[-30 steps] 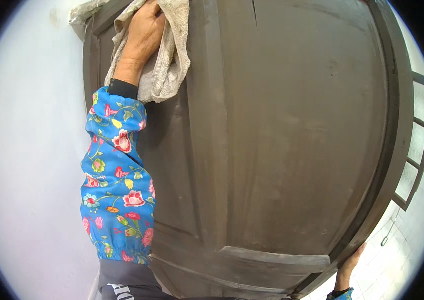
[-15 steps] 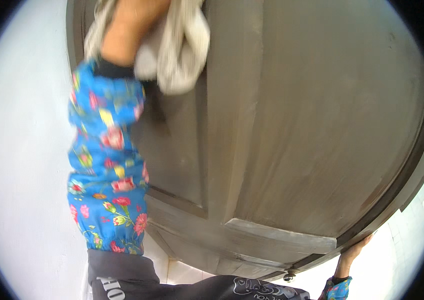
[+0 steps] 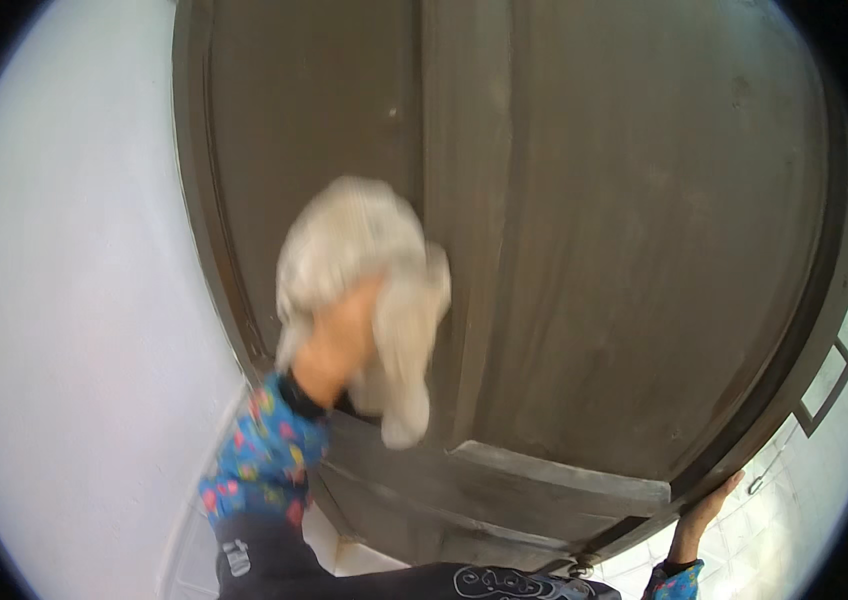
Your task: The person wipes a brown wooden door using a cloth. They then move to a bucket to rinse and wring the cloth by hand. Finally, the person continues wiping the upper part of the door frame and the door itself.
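Observation:
My left hand (image 3: 339, 335), blurred by motion, is wrapped round a bunched off-white cloth (image 3: 349, 235). The cloth lies against the left panel of a dark brown panelled door (image 3: 604, 250), with one end hanging below the wrist. Most of the fingers are covered by the cloth. Low at the right, my right hand (image 3: 702, 515) holds the door by its outer edge; part of its fingers is hidden there. Flowered blue sleeves cover both forearms.
A pale wall (image 3: 74, 250) stands close along the door's left side. Beneath the raised moulding is a round door knob (image 3: 580, 568), near the right hand. Light floor tiles (image 3: 774, 520) show beyond the door's right edge, with a dark metal frame (image 3: 829, 385) beside them.
My left hand has come down from the top of the view with the cloth, to the middle of the left panel. My right hand has stayed at the door's edge.

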The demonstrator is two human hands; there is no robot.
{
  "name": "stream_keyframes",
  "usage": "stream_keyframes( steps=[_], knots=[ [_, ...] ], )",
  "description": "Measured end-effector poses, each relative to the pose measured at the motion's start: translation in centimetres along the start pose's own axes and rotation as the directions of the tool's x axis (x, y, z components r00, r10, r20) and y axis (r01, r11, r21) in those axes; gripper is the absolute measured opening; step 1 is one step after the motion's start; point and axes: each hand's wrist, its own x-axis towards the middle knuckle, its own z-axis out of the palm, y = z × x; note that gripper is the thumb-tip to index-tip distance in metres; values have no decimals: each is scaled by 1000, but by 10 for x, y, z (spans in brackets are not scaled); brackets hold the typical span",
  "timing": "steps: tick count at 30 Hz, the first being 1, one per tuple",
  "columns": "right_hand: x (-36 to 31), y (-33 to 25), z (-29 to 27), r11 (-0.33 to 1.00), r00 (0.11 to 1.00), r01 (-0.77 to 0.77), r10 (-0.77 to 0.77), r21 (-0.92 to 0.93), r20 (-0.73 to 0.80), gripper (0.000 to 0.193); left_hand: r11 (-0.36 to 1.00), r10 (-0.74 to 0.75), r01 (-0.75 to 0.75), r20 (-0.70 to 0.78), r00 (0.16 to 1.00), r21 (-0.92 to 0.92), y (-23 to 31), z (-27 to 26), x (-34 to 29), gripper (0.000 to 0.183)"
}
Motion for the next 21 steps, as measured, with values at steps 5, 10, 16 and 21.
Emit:
stream_keyframes(
  steps=[5,10,16,21],
  knots=[
    [-5,-22,22,998,1000,3,-2,70,-24,81,986,97,-54,-284,954,156,-72,-46,167,24],
    [-37,-58,61,991,993,-104,99,-80,-65,78,993,32,6,-316,948,121,-93,-26,172,25],
    [-40,-72,58,994,993,-102,100,-32,-56,77,972,-203,228,-276,939,61,-68,-21,78,26],
    [-32,-48,35,998,996,-70,70,-5,56,78,910,-408,415,-179,895,-1,-22,-33,-21,27]
  ],
)
